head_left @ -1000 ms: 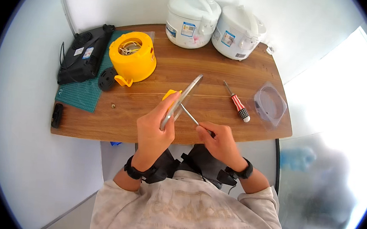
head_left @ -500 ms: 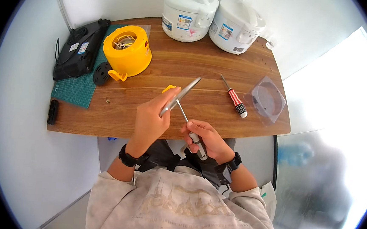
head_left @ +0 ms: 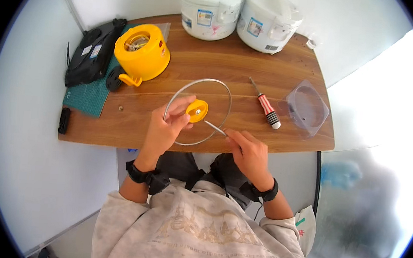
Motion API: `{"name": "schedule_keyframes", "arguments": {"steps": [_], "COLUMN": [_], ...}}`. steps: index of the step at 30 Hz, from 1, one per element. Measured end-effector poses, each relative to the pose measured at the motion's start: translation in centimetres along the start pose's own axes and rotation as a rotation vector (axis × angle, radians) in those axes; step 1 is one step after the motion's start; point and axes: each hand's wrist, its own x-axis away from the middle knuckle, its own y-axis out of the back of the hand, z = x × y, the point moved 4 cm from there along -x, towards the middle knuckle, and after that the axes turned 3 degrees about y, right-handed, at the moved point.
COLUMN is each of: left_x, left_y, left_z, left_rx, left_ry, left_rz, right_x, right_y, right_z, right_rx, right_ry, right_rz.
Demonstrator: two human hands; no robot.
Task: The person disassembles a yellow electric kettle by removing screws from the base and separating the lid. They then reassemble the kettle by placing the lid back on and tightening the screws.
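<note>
My left hand grips a round see-through lid with a thin metal rim, raised above the table's near edge. The fingers close around its yellow knob, whose recess shows a screw head in the middle. A screwdriver is in my right hand; its shaft points left, with the tip close beside the knob. I cannot tell whether the tip touches it. Most of the screwdriver's handle is hidden by the fingers.
A yellow appliance body with exposed wires stands near a green mat and a black device. Two white rice cookers stand at the back. To the right lie a red-striped screwdriver and a clear plastic tray on the wooden table.
The lid has turned from nearly edge-on to face me, showing its knob. My right hand has moved right and slightly up, and the screwdriver lies flatter, its tip beside the knob.
</note>
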Motion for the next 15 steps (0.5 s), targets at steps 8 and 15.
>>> {"name": "schedule_keyframes", "arguments": {"steps": [8,15], "left_x": [-0.1,0.1], "left_y": [1.2,1.5], "left_z": [-0.1,-0.5], "left_rx": [0.009,-0.054], "left_ry": [0.016,0.003], "left_rz": [0.011,-0.010], "right_x": [-1.6,-2.8], "right_y": [0.8,0.6], "right_z": [1.4,1.6], "right_rx": [0.290,0.357], "right_ry": [0.210,0.279], "right_rz": [-0.069,-0.067]}}
